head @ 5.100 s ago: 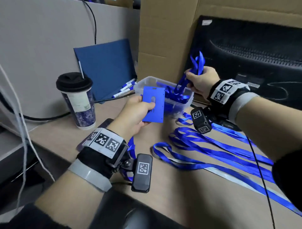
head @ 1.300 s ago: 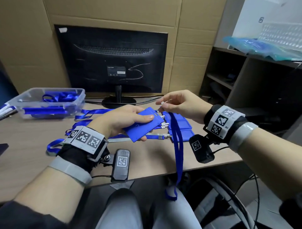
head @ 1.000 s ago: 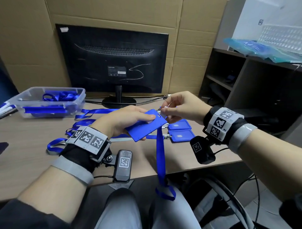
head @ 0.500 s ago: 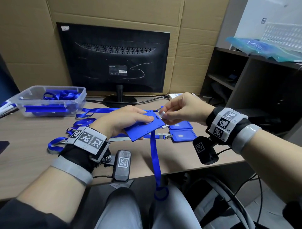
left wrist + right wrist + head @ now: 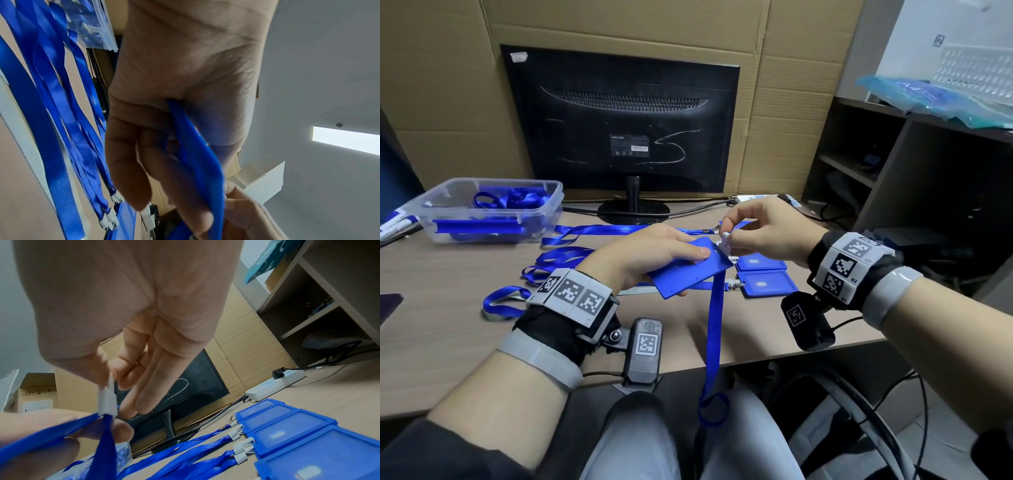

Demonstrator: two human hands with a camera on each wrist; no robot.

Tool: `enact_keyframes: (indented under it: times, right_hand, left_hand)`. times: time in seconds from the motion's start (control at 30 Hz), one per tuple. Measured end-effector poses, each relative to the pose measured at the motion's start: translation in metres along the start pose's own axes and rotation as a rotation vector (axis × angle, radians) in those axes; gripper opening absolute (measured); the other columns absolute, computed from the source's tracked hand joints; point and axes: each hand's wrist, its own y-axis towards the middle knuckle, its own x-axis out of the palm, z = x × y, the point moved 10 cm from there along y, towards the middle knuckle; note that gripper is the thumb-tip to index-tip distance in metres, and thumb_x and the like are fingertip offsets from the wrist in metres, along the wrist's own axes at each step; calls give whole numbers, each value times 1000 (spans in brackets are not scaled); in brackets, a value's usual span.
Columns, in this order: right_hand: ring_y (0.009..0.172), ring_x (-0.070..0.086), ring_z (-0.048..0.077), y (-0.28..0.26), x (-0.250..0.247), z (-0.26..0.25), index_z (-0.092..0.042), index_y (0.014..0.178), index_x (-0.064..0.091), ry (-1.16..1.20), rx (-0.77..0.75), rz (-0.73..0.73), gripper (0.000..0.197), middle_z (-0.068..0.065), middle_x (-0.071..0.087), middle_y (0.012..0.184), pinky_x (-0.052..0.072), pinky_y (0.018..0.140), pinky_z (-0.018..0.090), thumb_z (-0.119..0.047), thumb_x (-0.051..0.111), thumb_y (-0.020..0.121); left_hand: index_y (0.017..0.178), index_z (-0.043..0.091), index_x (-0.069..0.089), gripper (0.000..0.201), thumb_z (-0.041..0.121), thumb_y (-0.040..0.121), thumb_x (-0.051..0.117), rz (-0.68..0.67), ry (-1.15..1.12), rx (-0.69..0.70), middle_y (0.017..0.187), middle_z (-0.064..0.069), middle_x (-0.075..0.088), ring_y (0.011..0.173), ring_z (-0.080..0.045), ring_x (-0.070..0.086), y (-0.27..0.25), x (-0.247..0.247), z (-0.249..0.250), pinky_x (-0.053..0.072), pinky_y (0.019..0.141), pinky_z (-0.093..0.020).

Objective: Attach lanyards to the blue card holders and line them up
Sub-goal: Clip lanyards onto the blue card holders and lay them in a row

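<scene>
The left hand (image 5: 650, 253) holds a blue card holder (image 5: 690, 270) flat above the near edge of the counter (image 5: 448, 329), thumb on top and fingers under it. The right hand (image 5: 767, 233) pinches the white clip (image 5: 724, 240) of a blue lanyard (image 5: 714, 342) with its thumb and first finger, right at the top corner of that card holder. The strap of the lanyard hangs down past the near edge of the counter to the person's lap.

A big black monitor (image 5: 626, 120) stands at the back edge of the counter. A clear plastic box (image 5: 489, 212) with more blue straps in it sits by the back left corner. Three finished card holders (image 5: 308, 434) lie side by side near the right edge, each with a clip on it, and their straps (image 5: 571, 255) lie across the middle of the counter
</scene>
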Motion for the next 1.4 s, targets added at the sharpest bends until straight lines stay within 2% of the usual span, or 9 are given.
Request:
enact_keyframes:
  times: [0.1,0.37,0.63,0.87,1.0,1.1,1.23,1.33,1.4]
  right_hand:
    - [80,74,27,2,2,-2,3,93,71,-48,-24,-3,6,22,74,97,64,86,40,-3,70,92]
    - [70,69,11,2,4,-1,-6,89,75,-105,-33,3,3,11,76,91,59,71,23,-8,76,90]
    - [70,68,14,4,9,-4,-7,91,75,-132,-31,-46,4,9,76,86,62,77,31,-10,75,88]
    - [97,77,29,8,5,-2,-13,110,80,-4,-57,-57,19,11,80,102,62,89,36,-7,70,96]
    - [112,70,8,5,15,-10,-17,128,71,-150,-133,-131,52,-4,74,124,61,89,32,14,58,88]
    - [121,62,6,6,21,-14,-35,124,71,-225,-178,-143,45,-16,70,124,56,92,27,-12,79,86]
    - [91,65,5,9,9,-20,-30,107,80,-263,-249,23,20,-9,77,99,44,75,19,-32,82,87]
    - [64,58,-1,8,-7,-21,-12,98,81,-127,-244,137,15,4,76,82,43,63,15,-24,79,90]
    - [70,64,5,6,-13,-17,-4,100,76,25,-215,162,17,12,77,87,51,67,19,-19,76,93]
  left_hand:
    - [112,1,76,28,24,97,72,20,-30,-6,88,-15,74,70,-27,69,0,0,-4,58,57,-32]
    - [110,0,76,26,21,95,74,64,-82,-4,87,-16,74,71,-28,69,3,-4,-5,58,59,-33]
    - [104,5,79,18,18,94,74,64,-88,24,86,-16,73,70,-26,68,-1,-3,0,56,55,-32]
    - [108,2,75,19,14,93,72,174,-273,1,86,-12,72,76,-23,68,-3,-20,-3,57,58,-33]
    - [115,0,69,21,9,96,65,195,-405,-84,81,-15,69,57,-24,65,-5,-20,-8,59,56,-34]
    - [126,-4,64,29,10,101,58,202,-529,-109,87,-18,71,55,-24,64,-3,-20,-10,59,56,-35]
    - [113,1,68,36,31,107,47,117,-550,-117,87,-14,69,53,-21,56,-3,-13,-10,54,59,-36]
    - [115,11,69,40,38,105,42,240,-462,-140,91,-9,69,60,-20,58,-2,-25,-17,52,59,-35]
    - [114,18,72,30,26,103,44,369,-358,-82,110,-8,71,78,-22,64,-4,-39,-15,56,68,-38]
